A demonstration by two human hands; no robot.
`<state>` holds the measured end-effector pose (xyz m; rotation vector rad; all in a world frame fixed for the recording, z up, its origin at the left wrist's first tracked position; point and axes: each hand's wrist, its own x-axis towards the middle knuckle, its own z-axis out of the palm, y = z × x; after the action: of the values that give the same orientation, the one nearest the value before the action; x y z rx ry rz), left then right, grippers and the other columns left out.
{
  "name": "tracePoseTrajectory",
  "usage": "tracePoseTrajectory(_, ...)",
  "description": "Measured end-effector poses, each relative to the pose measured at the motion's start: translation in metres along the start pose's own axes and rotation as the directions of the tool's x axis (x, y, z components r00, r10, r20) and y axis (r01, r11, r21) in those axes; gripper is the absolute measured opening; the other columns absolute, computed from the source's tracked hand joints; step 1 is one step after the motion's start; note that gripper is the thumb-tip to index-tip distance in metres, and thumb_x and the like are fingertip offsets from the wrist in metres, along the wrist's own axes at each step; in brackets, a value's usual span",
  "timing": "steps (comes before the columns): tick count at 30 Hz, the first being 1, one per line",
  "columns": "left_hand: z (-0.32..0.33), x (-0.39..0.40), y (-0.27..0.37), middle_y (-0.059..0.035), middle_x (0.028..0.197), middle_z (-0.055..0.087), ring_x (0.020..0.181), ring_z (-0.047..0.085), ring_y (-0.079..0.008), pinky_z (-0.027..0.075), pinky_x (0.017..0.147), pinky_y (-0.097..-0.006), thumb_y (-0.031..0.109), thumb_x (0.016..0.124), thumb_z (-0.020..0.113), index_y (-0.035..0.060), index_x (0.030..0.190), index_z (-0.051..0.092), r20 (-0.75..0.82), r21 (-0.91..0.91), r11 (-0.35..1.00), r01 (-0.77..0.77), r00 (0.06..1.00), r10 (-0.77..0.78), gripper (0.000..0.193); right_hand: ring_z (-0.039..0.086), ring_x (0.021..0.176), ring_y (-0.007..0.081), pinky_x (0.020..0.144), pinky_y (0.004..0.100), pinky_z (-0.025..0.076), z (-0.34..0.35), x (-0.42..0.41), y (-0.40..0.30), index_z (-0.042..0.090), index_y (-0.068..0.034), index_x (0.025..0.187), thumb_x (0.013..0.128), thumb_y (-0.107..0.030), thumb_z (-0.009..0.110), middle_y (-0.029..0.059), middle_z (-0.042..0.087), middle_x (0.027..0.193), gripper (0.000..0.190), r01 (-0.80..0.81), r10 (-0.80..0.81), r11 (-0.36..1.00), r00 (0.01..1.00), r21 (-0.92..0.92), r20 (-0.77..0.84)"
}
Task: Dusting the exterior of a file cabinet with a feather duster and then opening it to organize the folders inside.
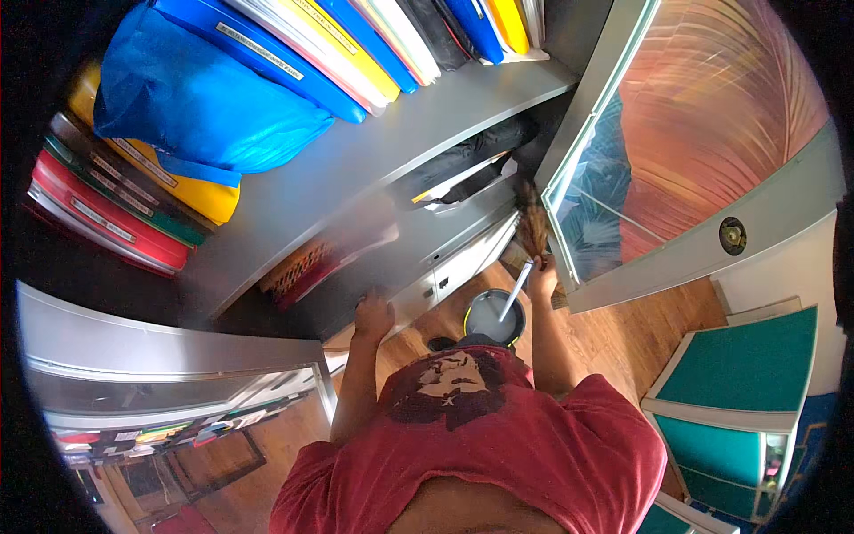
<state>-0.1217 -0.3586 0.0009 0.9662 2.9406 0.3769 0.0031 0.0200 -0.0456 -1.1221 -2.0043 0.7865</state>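
My right hand point(544, 279) grips a duster with brown bristles point(532, 223) and a white handle point(516, 292). The bristles point up beside the edge of the open glass door, while the handle slants down over a round black bucket point(468, 327) on the floor. Whether the handle touches the bucket's pale grey inside, I cannot tell. At the front of the grey cabinet's lower shelf point(333, 280) is my left hand point(375, 319), its fingers blurred against the dark shelf. A woven orange basket point(301, 265) and a dark red flat thing point(327, 272) lie on that shelf.
Binders point(267, 53) and a blue fabric bag point(193, 100) fill the upper shelf point(373, 160). Black items and papers point(467, 183) sit below. Glass-paned doors stand swung out at right point(640, 280) and left point(180, 340). Teal panelled furniture point(747, 360) stands on the wooden floor.
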Motion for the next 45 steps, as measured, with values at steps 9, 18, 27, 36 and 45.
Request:
tracePoseTrajectory(9,0.019,0.010,-0.016,-0.0232,0.107,0.058,0.087,0.062,-0.0412,0.050,0.079,-0.0499,0.020,0.080,0.056,0.0031,0.118,0.052,0.130,0.033,0.999,0.024,0.991,-0.028,0.042,0.050,0.060,0.0081,0.056,0.0250,0.041,-0.015,0.021,0.024,0.061,-0.002,0.087,0.087,-0.015,0.064,0.0004,0.056,0.065,0.013,-0.019,-0.107,0.940,0.932,0.340,0.347)
tracePoseTrajectory(18,0.001,0.023,0.001,-0.0225,0.099,0.059,0.085,0.063,-0.0399,0.052,0.074,-0.0476,0.019,0.079,0.057,0.0052,0.103,0.059,0.042,0.020,1.000,-0.014,0.999,0.014,0.027,0.053,0.063,0.0093,0.057,0.0249,0.042,-0.005,0.037,0.045,0.064,-0.003,0.089,0.087,-0.015,0.064,0.0028,0.061,0.072,0.012,-0.207,0.047,0.857,0.943,0.472,0.329)
tracePoseTrajectory(27,0.035,0.012,-0.008,-0.0255,0.110,0.057,0.087,0.063,-0.0389,0.052,0.076,-0.0468,0.021,0.079,0.057,0.0048,0.135,0.038,0.238,0.108,0.991,0.076,0.966,-0.100,0.060,0.049,0.061,0.0079,0.055,0.0255,0.040,-0.004,0.018,-0.014,0.065,-0.003,0.087,0.085,-0.025,0.068,-0.0006,0.058,0.069,0.023,-0.366,0.108,0.636,0.914,0.680,0.391)
tracePoseTrajectory(36,0.018,0.022,0.018,-0.0223,0.118,0.053,0.091,0.063,-0.0365,0.051,0.080,-0.0455,0.026,0.081,0.057,0.0041,0.132,0.042,0.280,0.210,0.977,0.042,0.955,-0.101,0.057,0.047,0.058,0.0079,0.052,0.0251,0.037,0.008,0.032,0.000,0.063,-0.004,0.091,0.086,-0.024,0.067,-0.0011,0.053,0.064,0.021,-0.379,0.216,0.819,0.900,0.431,0.379)
tracePoseTrajectory(45,0.008,0.008,0.013,-0.0214,0.117,0.053,0.093,0.063,-0.0354,0.051,0.080,-0.0450,0.031,0.081,0.058,0.0050,0.130,0.043,0.242,0.227,0.969,0.096,0.958,-0.151,0.057,0.051,0.063,0.0091,0.056,0.0249,0.039,0.035,0.014,0.013,0.064,-0.005,0.093,0.087,-0.018,0.065,-0.0010,0.057,0.068,0.014,-0.405,0.231,0.820,0.881,0.405,0.413)
